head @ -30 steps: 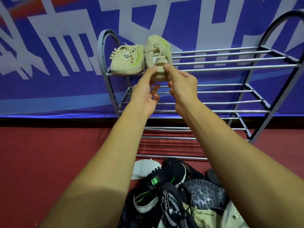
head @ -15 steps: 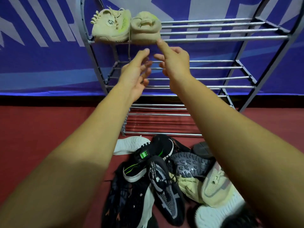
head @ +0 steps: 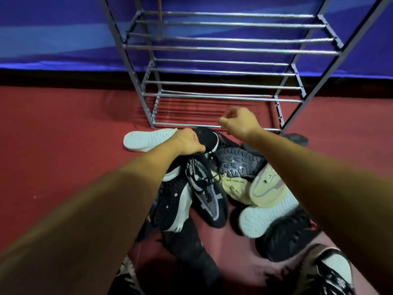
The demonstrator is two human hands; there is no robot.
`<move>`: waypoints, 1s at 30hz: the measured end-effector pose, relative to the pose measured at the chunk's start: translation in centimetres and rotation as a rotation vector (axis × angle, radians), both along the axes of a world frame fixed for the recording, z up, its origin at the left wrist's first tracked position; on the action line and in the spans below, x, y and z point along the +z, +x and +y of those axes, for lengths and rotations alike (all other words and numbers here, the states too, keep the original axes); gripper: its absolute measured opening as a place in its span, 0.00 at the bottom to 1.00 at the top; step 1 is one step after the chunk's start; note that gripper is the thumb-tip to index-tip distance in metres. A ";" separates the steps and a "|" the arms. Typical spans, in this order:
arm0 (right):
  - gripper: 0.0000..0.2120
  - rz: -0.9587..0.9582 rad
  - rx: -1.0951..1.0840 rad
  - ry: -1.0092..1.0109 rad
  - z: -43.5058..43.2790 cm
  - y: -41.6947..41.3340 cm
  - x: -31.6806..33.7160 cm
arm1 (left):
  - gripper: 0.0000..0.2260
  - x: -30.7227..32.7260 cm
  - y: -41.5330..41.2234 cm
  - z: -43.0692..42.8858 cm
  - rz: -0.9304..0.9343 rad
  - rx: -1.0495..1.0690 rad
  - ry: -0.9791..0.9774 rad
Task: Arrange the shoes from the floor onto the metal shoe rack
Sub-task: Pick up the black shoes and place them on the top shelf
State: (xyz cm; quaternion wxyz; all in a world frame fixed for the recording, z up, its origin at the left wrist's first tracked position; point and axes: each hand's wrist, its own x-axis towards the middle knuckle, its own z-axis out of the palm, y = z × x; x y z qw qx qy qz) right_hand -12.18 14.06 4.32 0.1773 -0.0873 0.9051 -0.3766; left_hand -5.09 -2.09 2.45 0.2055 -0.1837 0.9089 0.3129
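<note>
Down in front of the metal shoe rack [head: 231,49], a pile of shoes [head: 229,182] lay on the red floor [head: 63,135], its far edge touching the foot of the rack. The left hand [head: 187,141] was at that far edge, just short of the rack's lowest front rail, with its fingers curled round the heel end of a black shoe [head: 207,137] with a white sole rim. That shoe was among the others on the floor, not on the rack. The right hand [head: 240,122] hung just over the rack's lowest front rail, near the middle of it, with its fingers curled into a loose fist and nothing in it.

A white-soled shoe [head: 146,139] lay on its side before the rack's left front post, close beside the black shoe. Farther out from the rack a grey-soled shoe [head: 238,163] lay with its lugged tread turned up. Farther out again lay a beige shoe [head: 266,186] and a black knit shoe [head: 207,194] with white lettering, both tipped against their neighbours. More dark shoes lay at the end of the pile farthest from the rack. Behind the rack hung a blue banner [head: 53,28]. The hands were somewhat blurred.
</note>
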 end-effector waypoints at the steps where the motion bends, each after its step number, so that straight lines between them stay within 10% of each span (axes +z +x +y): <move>1: 0.12 -0.015 0.042 0.055 0.6 0.8 -0.9 | 0.15 -0.3 0.2 0.5 -0.021 -0.041 -0.029; 12: 0.14 -0.139 0.420 0.412 -1.2 4.7 -6.1 | 0.30 -2.9 1.4 -0.3 -0.150 -0.128 -0.196; 30: 0.19 -0.158 0.425 0.465 -1.1 4.5 -6.8 | 0.18 -2.6 0.2 0.8 -0.144 -0.089 -0.028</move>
